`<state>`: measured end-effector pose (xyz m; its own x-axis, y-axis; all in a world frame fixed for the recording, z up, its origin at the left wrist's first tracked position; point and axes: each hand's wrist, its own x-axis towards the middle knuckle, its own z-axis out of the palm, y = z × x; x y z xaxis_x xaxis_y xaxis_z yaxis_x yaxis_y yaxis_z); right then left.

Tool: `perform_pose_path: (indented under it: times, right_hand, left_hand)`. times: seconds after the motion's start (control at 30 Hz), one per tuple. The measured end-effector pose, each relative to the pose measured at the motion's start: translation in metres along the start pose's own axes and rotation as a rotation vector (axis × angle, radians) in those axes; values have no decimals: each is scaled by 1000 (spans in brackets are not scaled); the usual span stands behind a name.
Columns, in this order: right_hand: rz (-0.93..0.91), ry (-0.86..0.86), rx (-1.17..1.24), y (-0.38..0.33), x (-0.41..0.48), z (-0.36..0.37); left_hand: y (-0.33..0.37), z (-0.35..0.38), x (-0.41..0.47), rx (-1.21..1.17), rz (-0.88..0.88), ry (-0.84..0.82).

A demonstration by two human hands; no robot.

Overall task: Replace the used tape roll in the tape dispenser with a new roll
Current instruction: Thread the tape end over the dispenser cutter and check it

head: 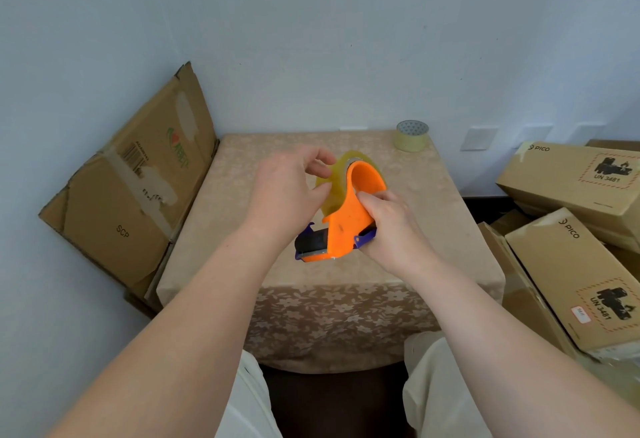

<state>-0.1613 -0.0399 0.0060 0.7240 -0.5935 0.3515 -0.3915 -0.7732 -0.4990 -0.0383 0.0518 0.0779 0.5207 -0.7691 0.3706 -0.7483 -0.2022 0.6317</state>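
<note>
An orange tape dispenser with blue metal parts is held above the middle of the table. My right hand grips its body from the right side. A yellowish clear tape roll sits in the dispenser's curved guard. My left hand has its fingers on the left face of that roll. A second, thinner tape roll stands on the table's far right corner, apart from both hands.
A flattened cardboard box leans against the wall left of the table. Stacked cardboard boxes crowd the right side. My knees are at the table's near edge. A floral cloth covers the table.
</note>
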Motion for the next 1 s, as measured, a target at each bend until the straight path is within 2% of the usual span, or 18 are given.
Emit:
perform_pose_path:
  times: [0.43,0.8,0.9,1.0]
  right_hand:
    - [-29,-29,-30,-3,-3,-3]
    - [6,-55,-33,2,-1,2]
    - [47,-47,-14,6,0,5]
    - [21,-24,-42,7,-1,6]
  left_hand:
    - [3,-10,3,33,9,-84]
    - [-3,-7,4,-96,-25,-222]
    - [-7,-5,4,-109,-39,-181]
    - [-10,-3,4,-10,-43,-140]
